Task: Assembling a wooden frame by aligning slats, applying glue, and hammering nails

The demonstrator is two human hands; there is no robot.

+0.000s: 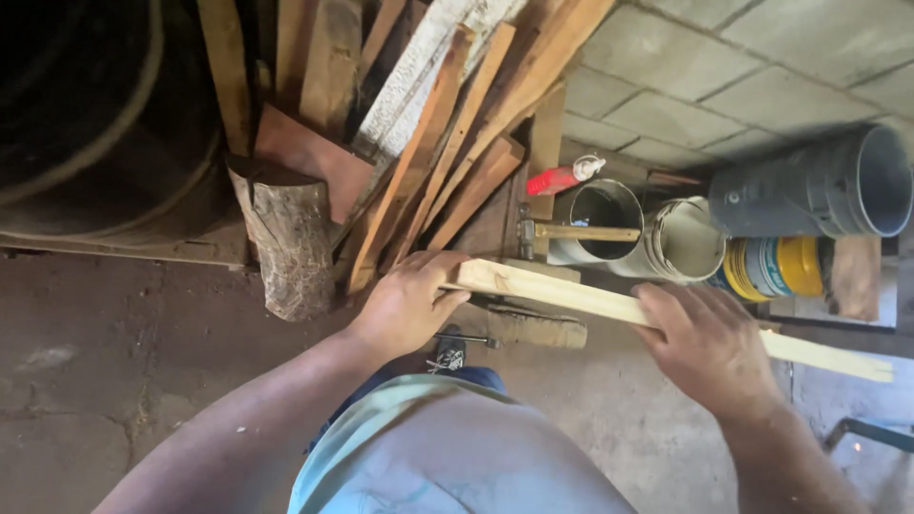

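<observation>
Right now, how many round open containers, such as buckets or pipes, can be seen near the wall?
3: a dark-inside can under the hammer, a white bucket right of it, a grey pipe above. Others may be hidden.

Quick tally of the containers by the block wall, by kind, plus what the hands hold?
Open cans or buckets lying on their sides: 2, a dark-mouthed can and a white bucket
Yellow-banded pail: 1
Grey pipe section: 1
Pale wood strip, held by left hand and right hand: 1
Total: 5
</observation>
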